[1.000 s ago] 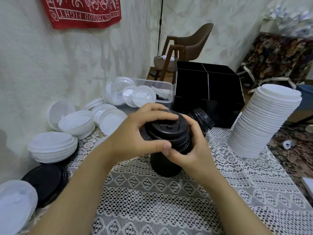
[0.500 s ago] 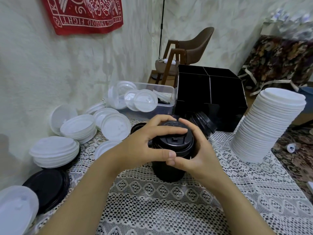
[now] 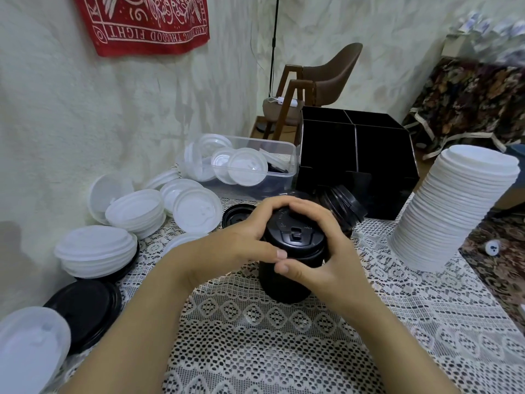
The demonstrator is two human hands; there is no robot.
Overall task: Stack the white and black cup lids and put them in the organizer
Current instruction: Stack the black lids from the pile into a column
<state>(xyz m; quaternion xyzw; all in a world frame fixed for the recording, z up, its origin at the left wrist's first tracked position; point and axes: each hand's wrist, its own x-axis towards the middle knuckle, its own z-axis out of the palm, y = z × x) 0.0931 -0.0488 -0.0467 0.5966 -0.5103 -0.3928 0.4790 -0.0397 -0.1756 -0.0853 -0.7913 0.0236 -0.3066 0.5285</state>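
A tall stack of black lids (image 3: 289, 251) stands upright on the lace tablecloth in the middle. My left hand (image 3: 238, 243) and my right hand (image 3: 326, 251) wrap round its top from both sides, thumbs meeting in front. Behind it a shorter stack of black lids (image 3: 342, 206) lies tipped against the black organizer (image 3: 355, 149), whose compartments look empty. A tall leaning stack of white lids (image 3: 457, 209) stands at the right. Loose white lids (image 3: 136, 211) and a black lid (image 3: 85, 308) lie at the left.
A clear plastic tub (image 3: 255, 169) with white lids sits at the back next to the organizer. More white lids (image 3: 96, 251) are piled by the wall on the left. A brown chair (image 3: 321, 83) stands behind the table. The table's right edge drops to a patterned floor.
The black stack has come down from a slight lift and tilt to stand upright on the cloth. Both hands have closed round its top, fingertips now meeting.
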